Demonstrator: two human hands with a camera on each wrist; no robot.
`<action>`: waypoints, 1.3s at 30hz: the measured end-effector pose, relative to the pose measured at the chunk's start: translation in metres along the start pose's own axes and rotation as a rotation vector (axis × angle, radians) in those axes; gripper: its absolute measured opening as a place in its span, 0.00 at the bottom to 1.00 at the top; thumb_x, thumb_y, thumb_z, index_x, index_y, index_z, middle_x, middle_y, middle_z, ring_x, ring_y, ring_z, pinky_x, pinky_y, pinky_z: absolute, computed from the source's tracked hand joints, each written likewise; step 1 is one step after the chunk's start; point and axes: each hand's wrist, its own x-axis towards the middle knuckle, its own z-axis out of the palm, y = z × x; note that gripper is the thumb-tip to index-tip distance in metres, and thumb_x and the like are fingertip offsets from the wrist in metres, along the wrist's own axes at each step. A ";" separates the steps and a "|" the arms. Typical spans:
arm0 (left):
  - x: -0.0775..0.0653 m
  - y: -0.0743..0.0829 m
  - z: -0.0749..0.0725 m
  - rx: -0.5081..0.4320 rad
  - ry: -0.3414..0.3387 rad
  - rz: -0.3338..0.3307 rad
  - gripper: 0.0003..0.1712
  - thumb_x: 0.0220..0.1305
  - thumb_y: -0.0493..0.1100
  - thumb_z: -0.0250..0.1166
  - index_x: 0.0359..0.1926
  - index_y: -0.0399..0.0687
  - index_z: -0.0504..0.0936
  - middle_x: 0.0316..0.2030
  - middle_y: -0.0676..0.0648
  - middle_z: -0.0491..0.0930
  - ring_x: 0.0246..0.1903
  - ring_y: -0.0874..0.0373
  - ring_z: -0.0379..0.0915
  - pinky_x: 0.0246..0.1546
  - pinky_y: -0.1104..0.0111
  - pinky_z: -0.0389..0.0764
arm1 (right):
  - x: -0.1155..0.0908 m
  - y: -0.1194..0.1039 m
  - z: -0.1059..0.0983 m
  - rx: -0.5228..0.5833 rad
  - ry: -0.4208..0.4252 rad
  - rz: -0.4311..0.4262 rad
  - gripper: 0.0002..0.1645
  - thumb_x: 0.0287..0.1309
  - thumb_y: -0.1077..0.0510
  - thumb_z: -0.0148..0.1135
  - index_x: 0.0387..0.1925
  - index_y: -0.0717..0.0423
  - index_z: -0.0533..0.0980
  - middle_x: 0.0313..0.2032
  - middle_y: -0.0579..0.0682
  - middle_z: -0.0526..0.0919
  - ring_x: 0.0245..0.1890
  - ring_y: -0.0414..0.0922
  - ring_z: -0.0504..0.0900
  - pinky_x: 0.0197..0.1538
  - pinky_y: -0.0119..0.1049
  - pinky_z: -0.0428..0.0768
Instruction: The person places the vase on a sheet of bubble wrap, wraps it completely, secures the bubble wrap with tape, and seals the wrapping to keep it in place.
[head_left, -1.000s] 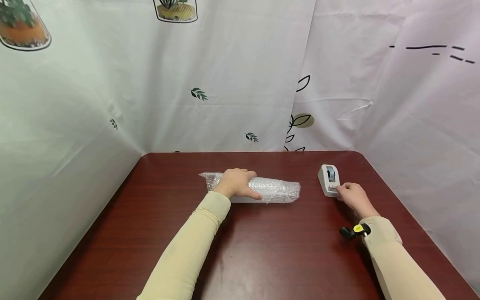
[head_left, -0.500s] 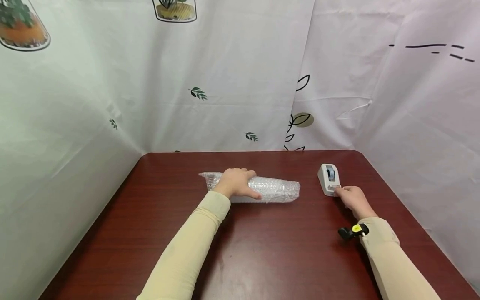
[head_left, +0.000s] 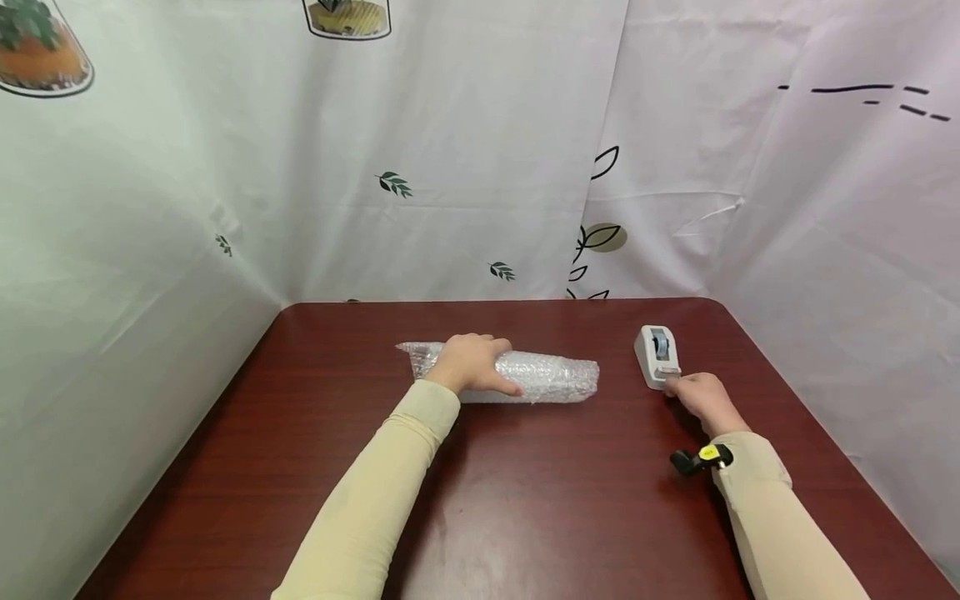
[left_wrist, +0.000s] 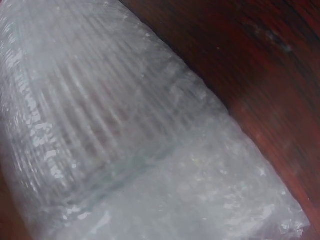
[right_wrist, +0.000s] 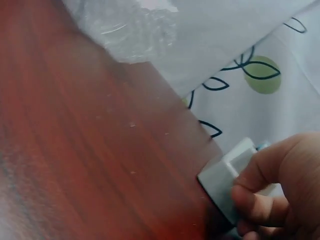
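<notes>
A roll-shaped bundle in bubble wrap (head_left: 551,377) lies across the far middle of the table. My left hand (head_left: 471,364) holds it from above, with the thumb on the near side and the fingers over the far side. The bubble wrap (left_wrist: 125,120) fills most of the left wrist view, its ribbed layers showing. Toward the far right stands a small white tape dispenser (head_left: 657,358) with a roll of tape in it. At its front end, my right hand (head_left: 701,398) pinches the tape's end between thumb and index finger, close beside the dispenser (right_wrist: 220,175) in the right wrist view.
The dark red table (head_left: 525,508) has rounded far corners. White printed curtains (head_left: 450,150) hang close behind it and along both sides. A small black device (head_left: 701,458) with a yellow label sits on my right cuff.
My right hand has moved slightly down and left from the dispenser's right side to just below its front end. The left hand and the bundle stay in place.
</notes>
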 end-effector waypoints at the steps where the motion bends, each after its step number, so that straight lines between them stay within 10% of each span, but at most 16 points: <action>1: 0.000 0.000 0.000 -0.001 -0.001 -0.001 0.51 0.45 0.81 0.65 0.67 0.62 0.75 0.59 0.51 0.79 0.56 0.51 0.78 0.51 0.54 0.78 | 0.000 0.000 -0.001 0.012 -0.018 0.010 0.16 0.51 0.59 0.57 0.11 0.51 0.69 0.14 0.42 0.63 0.20 0.42 0.64 0.25 0.36 0.66; 9: 0.005 -0.003 0.000 -0.012 -0.027 -0.010 0.52 0.44 0.82 0.64 0.67 0.61 0.75 0.58 0.52 0.82 0.55 0.54 0.79 0.50 0.54 0.79 | -0.013 -0.015 -0.006 0.013 -0.189 0.015 0.12 0.54 0.57 0.59 0.17 0.52 0.73 0.19 0.43 0.66 0.22 0.42 0.65 0.28 0.37 0.70; 15: 0.007 -0.005 -0.002 -0.039 -0.059 -0.028 0.54 0.44 0.82 0.63 0.69 0.61 0.75 0.59 0.52 0.81 0.55 0.53 0.79 0.51 0.54 0.78 | -0.023 -0.037 0.006 0.114 -0.264 -0.150 0.14 0.61 0.58 0.60 0.20 0.57 0.72 0.19 0.44 0.68 0.23 0.43 0.66 0.27 0.36 0.68; 25: 0.010 -0.006 -0.004 -0.046 -0.081 -0.039 0.53 0.46 0.82 0.62 0.69 0.62 0.74 0.61 0.52 0.80 0.57 0.52 0.78 0.54 0.54 0.77 | -0.026 -0.079 0.064 0.232 -0.164 -0.463 0.11 0.67 0.60 0.61 0.38 0.68 0.80 0.30 0.52 0.80 0.29 0.41 0.74 0.34 0.35 0.73; 39: 0.011 -0.004 -0.004 -0.046 -0.071 -0.046 0.52 0.46 0.81 0.62 0.68 0.61 0.75 0.59 0.51 0.81 0.55 0.54 0.79 0.53 0.55 0.78 | -0.035 -0.099 0.114 0.160 -0.110 -0.513 0.06 0.65 0.60 0.62 0.36 0.59 0.82 0.15 0.40 0.67 0.18 0.38 0.65 0.26 0.33 0.66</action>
